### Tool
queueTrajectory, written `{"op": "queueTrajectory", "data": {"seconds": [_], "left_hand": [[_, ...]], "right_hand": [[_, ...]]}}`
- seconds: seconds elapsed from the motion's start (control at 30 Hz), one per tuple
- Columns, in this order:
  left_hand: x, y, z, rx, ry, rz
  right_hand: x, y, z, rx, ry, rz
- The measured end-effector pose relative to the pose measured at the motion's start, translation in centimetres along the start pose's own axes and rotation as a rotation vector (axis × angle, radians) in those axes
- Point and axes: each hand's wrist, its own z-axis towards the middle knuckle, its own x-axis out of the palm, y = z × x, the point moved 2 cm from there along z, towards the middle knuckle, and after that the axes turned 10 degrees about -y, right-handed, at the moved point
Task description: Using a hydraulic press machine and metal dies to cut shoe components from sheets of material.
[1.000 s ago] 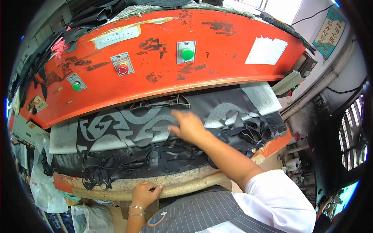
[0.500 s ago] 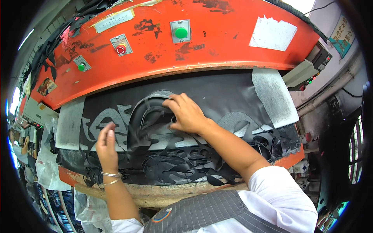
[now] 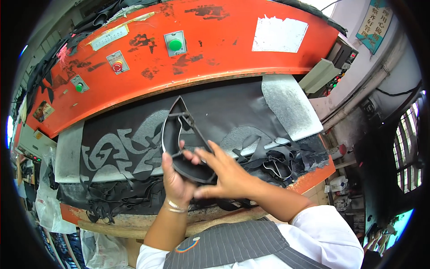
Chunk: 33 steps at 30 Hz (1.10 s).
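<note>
A half-moon steel cutting die [image 3: 172, 136] with inner cross walls is held up, tilted, above the front of the black sheet [image 3: 224, 101]. My left hand [image 3: 178, 181] grips its lower left edge, the thumb against the outer wall. My right hand [image 3: 226, 172] has its fingers over the lower right side, and my hands nearly meet beneath it. Curved openings in the sheet show the pale grey cutting board [image 3: 289, 105] below. A smaller outlined metal die [image 3: 278, 167] lies among black scraps to the right.
An orange press beam [image 3: 215, 49] with push buttons spans the far side. Tangled black offcuts [image 3: 139, 197] lie along the front edge, by a worn wooden rail [image 3: 121, 229]. A control box [image 3: 320, 76] stands at the right, and clear plastic bags [image 3: 101, 249] hang front left.
The half-moon die has been lifted off the sheet and tilted, its point upward. My left hand has come across to hold it with my right. The view has shifted right.
</note>
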Motion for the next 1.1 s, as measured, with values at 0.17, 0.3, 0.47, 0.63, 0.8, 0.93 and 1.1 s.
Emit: {"op": "queueTrajectory", "data": {"seconds": [0.17, 0.3, 0.47, 0.63, 0.8, 0.93, 1.1], "left_hand": [[-0.4, 3.4, 4.1, 0.165, 0.040, 0.335], [-3.0, 3.0, 8.5, 0.302, 0.092, 0.888], [-6.2, 1.1, 10.6, 0.666, 0.002, 1.739], [-6.9, 2.8, 11.0, 0.673, -0.032, 1.846], [-6.2, 2.6, 11.2, 0.689, -0.007, 1.877], [-6.7, 2.1, 10.8, 0.675, -0.028, 1.865], [-6.5, 2.3, 11.4, 0.701, -0.024, 1.836]], "right_hand": [[-0.6, -5.2, 3.2, 0.056, -0.046, 0.010], [-2.5, -9.3, 5.1, 0.078, -0.106, -0.137], [-6.3, -13.6, 9.6, -0.189, 0.112, -0.363], [-6.1, -16.2, 12.1, -0.276, 0.354, -0.475], [-6.3, -17.7, 11.9, -0.195, 0.434, -0.452], [-5.0, -17.3, 8.1, 0.074, -0.015, -0.528], [-3.7, -18.2, 5.4, 0.269, -0.212, -0.399]]}}
